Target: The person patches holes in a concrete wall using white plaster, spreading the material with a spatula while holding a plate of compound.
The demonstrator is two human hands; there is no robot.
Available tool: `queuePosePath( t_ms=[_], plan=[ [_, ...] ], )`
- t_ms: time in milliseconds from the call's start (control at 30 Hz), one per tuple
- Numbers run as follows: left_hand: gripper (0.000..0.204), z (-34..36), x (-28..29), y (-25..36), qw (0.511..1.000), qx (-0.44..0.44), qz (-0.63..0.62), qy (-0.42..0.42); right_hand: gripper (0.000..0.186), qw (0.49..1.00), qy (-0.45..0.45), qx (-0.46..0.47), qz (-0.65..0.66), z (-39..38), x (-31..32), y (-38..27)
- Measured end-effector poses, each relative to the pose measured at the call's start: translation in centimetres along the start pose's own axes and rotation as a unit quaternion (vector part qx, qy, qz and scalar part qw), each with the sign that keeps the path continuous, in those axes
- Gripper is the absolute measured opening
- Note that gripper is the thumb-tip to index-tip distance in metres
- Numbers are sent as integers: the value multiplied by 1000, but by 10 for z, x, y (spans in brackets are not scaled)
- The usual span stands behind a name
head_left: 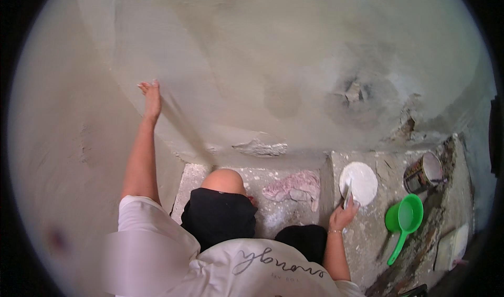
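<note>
My left hand (150, 96) is raised at the plastered wall (236, 60), its fingers stretched out near the inner corner. I cannot tell whether the palm presses on the surface. Low on the right, my right hand (343, 216) is closed around a small putty knife (347, 192), whose blade points into a round container of white plaster paste (366, 177). My fingers partly cover the knife's handle. Right of that hand is a green dipper (395, 219) with pale liquid in it, its long handle toward me.
A crumpled pinkish cloth (295, 186) lies on the rough ledge between my knees and the wall. Beyond the dipper, a stained can (416, 177) leans near broken masonry. A pale rectangular container (451, 247) sits at the far right. The wall has a damaged patch (354, 92) and peeling plaster (261, 147).
</note>
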State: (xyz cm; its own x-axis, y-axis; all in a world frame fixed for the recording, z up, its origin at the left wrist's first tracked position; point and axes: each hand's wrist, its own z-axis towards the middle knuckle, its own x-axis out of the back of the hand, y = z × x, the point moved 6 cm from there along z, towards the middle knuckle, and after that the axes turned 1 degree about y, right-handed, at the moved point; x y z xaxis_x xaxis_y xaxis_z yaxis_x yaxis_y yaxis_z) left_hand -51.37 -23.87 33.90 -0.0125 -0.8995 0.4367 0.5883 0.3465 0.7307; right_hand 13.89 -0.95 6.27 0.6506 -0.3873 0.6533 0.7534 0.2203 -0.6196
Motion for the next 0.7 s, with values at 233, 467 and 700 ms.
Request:
queuePosePath(
  t_ms=[233, 467, 700],
  plan=[
    [95, 4, -11, 1, 998, 42, 27, 24, 47, 999, -31, 15, 15, 4, 1, -8],
    [92, -8, -9, 1, 999, 29, 13, 33, 35, 1000, -11, 19, 15, 0, 11, -14],
    [89, -18, -14, 13, 999, 23, -21, 30, 57, 998, 12, 56, 11, 1, 8, -1]
  ],
)
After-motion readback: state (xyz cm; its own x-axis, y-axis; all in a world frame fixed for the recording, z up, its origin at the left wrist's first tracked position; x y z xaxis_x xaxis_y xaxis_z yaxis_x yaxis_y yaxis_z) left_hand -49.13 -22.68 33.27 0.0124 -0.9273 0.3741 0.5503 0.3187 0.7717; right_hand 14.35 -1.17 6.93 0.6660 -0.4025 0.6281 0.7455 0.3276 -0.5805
